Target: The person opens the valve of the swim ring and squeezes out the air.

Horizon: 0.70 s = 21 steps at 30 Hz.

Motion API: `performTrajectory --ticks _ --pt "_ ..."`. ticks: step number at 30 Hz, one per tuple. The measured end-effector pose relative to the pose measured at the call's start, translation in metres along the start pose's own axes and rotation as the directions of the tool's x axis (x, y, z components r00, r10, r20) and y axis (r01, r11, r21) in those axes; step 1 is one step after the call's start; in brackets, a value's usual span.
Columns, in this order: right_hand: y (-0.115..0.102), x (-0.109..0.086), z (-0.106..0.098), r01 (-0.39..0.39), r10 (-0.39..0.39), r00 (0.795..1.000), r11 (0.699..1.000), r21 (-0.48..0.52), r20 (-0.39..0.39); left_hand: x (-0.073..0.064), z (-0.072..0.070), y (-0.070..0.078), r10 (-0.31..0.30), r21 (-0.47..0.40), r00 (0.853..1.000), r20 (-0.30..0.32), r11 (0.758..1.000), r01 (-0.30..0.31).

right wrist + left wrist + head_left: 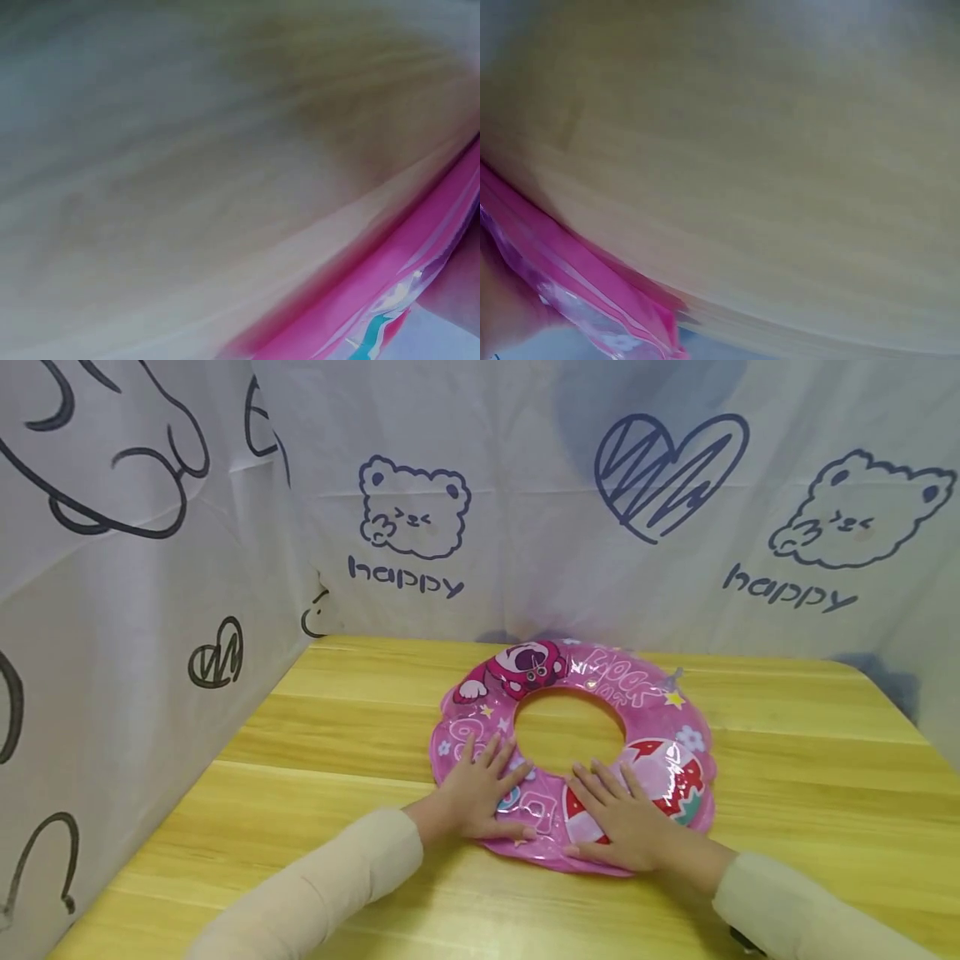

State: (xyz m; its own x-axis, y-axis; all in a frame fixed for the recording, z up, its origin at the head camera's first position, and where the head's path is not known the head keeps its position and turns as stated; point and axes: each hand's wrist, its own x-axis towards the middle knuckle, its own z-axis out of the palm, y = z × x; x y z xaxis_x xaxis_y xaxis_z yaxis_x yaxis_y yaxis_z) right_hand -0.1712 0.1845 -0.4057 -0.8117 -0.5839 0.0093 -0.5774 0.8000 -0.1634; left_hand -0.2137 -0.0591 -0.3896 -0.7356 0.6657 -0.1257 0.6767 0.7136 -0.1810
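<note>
A pink inflatable swim ring [592, 681] lies flat on the wooden table, printed with a bear, stars, flowers and a strawberry. My left hand [483, 793] rests on its near left part, fingers spread and straight, thumb toward the middle. On the near right part lies my right hand [618, 818], over the red and white print, its fingers also straight. A small clear valve [672, 679] sticks up at the ring's far right. In the left wrist view the pink edge of the ring [592, 274] shows at lower left; the right wrist view has its edge [375, 277] at lower right.
The yellow wood-grain table [315, 710] extends around the ring. White cloth with drawn bears, hearts and the word happy [510, 552] hangs along the back, and more cloth [150, 635] hangs along the left side. A dark strap [745, 941] shows under the right sleeve.
</note>
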Motion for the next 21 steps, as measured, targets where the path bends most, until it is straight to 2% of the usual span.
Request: performTrajectory --ticks 5,8,11,14,17,21 --pt "0.010 -0.007 -0.002 0.037 -0.037 0.999 0.999 0.016 -0.031 -0.004 -0.001 0.013 -0.020 0.029 0.998 -0.062 0.999 0.022" --pt "0.016 -0.010 -0.006 0.077 -0.078 0.996 0.997 -0.022 -0.050 -0.005 -0.003 0.021 -0.010 0.086 0.996 -0.092 0.996 0.018" --pt "0.020 -0.012 -0.013 0.130 -0.138 0.988 0.985 -0.115 -0.070 -0.005 -0.006 0.027 0.034 0.161 0.993 -0.116 0.987 -0.014" --pt "0.018 -0.012 -0.020 0.148 -0.161 0.984 0.976 -0.160 -0.071 -0.004 -0.009 0.032 0.094 0.188 0.988 -0.123 0.980 -0.070" --pt "0.010 -0.011 -0.023 0.122 -0.126 0.991 0.989 -0.087 -0.041 -0.003 -0.010 0.035 0.130 0.157 0.987 -0.099 0.981 -0.113" --pt "-0.002 -0.012 -0.016 0.067 -0.067 0.998 0.997 0.040 -0.004 -0.003 -0.007 0.037 0.131 0.099 0.990 -0.055 0.987 -0.125"
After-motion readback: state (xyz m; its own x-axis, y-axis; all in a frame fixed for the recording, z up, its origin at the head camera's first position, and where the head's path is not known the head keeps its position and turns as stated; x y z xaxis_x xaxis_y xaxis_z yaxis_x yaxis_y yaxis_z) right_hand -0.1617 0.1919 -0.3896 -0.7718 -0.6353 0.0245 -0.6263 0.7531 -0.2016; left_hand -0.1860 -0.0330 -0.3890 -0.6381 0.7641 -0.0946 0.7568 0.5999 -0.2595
